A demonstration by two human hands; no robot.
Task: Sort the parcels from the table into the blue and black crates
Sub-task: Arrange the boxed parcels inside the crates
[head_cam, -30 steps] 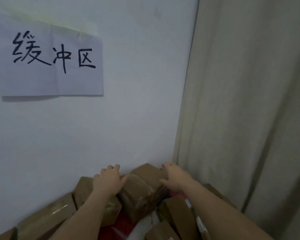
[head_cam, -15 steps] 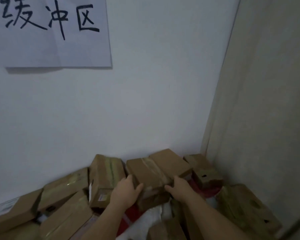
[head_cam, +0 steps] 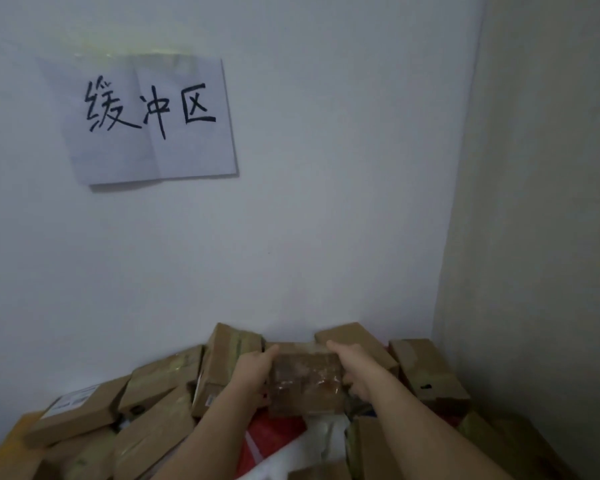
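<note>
Both hands — left (head_cam: 253, 372), right (head_cam: 355, 370) — have lifted a taped box (head_cam: 305, 384), gripping its sides; other boxes (head_cam: 153, 382) crowd the wall (head_cam: 291, 237) below a sign (head_cam: 146, 119).

We count two hands: left hand (head_cam: 253, 370) and right hand (head_cam: 355, 367), one taped parcel (head_cam: 305, 384) between their fingers, roughly ten cardboard parcels (head_cam: 153, 427) beyond them, and one paper sign (head_cam: 146, 119) above.
</note>
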